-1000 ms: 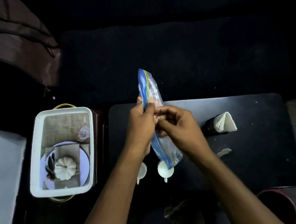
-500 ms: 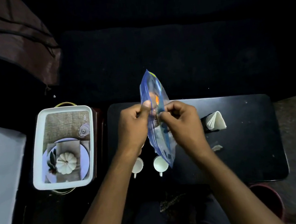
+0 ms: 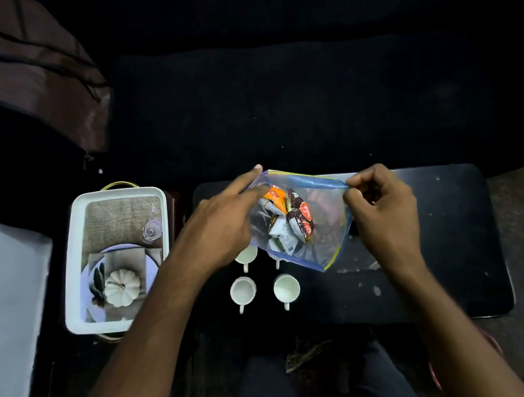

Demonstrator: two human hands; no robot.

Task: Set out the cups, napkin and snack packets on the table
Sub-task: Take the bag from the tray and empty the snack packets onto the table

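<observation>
A clear zip bag (image 3: 324,223) with blue edges hangs over the black table (image 3: 443,241), its mouth stretched wide between my hands. Inside lie snack packets (image 3: 293,217): orange, brown and white ones. My left hand (image 3: 221,227) is at the bag's left rim with the index finger stretched out. My right hand (image 3: 381,206) pinches the right rim. Several white cups stand on the table below the bag, two in front (image 3: 243,292) (image 3: 286,289) and two behind, partly covered (image 3: 246,254). The napkin is hidden.
A white tray (image 3: 67,274) printed with a pumpkin and plate picture sits left of the table. A brown bag (image 3: 22,80) lies at the far left. A red rim (image 3: 496,344) shows at the lower right. My knees are below the table's front edge.
The bag was upright and narrow between my hands; now it is pulled open sideways and the packets show. The view has shifted, bringing more cups into sight, and the napkin has gone out of sight.
</observation>
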